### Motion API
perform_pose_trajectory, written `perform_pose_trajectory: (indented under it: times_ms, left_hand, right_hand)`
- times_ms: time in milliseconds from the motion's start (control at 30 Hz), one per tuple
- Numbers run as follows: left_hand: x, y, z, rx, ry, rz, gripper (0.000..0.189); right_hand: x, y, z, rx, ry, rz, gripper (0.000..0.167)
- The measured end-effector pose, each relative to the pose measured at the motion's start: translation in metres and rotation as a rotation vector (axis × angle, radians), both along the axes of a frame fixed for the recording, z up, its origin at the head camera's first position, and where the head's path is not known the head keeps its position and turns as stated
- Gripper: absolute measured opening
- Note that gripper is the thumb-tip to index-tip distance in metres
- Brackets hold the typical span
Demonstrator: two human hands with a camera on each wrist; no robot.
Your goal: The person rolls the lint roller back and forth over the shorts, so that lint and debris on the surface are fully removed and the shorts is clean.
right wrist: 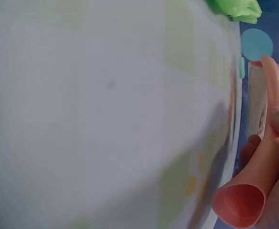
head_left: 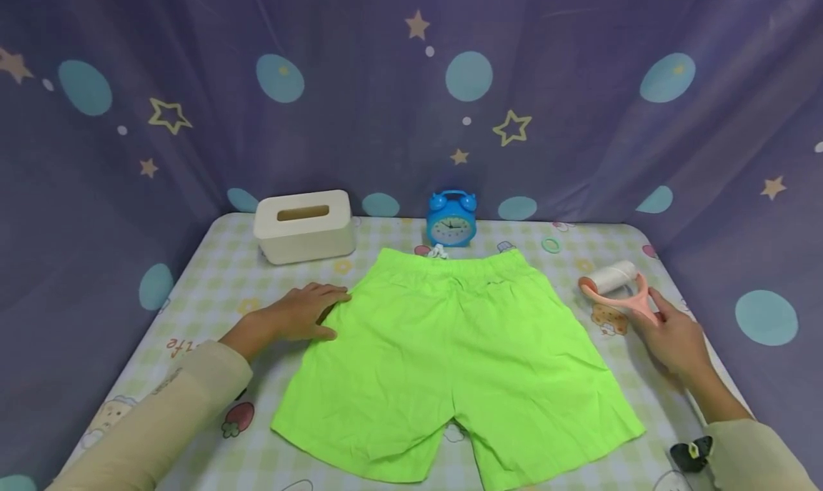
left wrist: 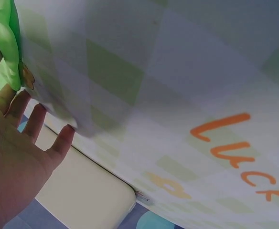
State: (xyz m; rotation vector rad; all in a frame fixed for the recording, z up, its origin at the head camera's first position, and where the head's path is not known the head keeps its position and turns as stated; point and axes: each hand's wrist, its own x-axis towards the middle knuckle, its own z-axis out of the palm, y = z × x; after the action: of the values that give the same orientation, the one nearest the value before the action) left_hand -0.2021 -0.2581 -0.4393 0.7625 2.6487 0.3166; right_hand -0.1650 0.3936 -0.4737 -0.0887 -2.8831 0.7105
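Observation:
Bright green shorts (head_left: 450, 348) lie spread out, waistband toward the back. My left hand (head_left: 305, 312) rests at their left edge near the waist, thumb and fingers spread apart. In the left wrist view, the fingertips of that hand (left wrist: 22, 152) touch the table and the edge of the green cloth (left wrist: 5, 47). On the right, my right hand (head_left: 675, 341) grips the pink handle of a lint roller (head_left: 611, 278) with a white sheet roll, to the right of the shorts. The right wrist view shows the hollow handle end (right wrist: 242, 205) and the thumb along it.
Behind the shorts stand a cream tissue box (head_left: 305, 230) and a blue alarm clock (head_left: 452, 223). A small white crumpled piece (head_left: 439, 251) lies before the clock, a mint-green ring (head_left: 551, 245) to its right. The checked tablecloth (head_left: 212, 284) meets a purple curtain (head_left: 386, 105) behind.

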Motion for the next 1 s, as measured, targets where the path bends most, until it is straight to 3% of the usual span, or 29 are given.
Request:
perform_pose_trajectory:
  times_ms: [367, 767, 900, 1000]
  left_hand:
    - [0.001, -0.006, 0.0, 0.007, -0.011, 0.003, 0.076]
    - [0.0, -0.011, -0.005, -0.001, -0.008, 0.0, 0.075]
    - [0.001, -0.012, -0.004, 0.011, 0.007, -0.024, 0.071]
    - [0.004, -0.01, 0.005, 0.05, 0.037, -0.027, 0.07]
  right_hand:
    - [0.0, -0.01, -0.006, 0.074, -0.077, -0.023, 0.073]
    - [-0.002, -0.012, -0.006, 0.094, -0.068, 0.005, 0.074]
    - [-0.004, -0.013, 0.004, 0.08, -0.024, 0.056, 0.076]
    - [-0.007, -0.017, 0.021, 0.068, 0.02, 0.08, 0.078]
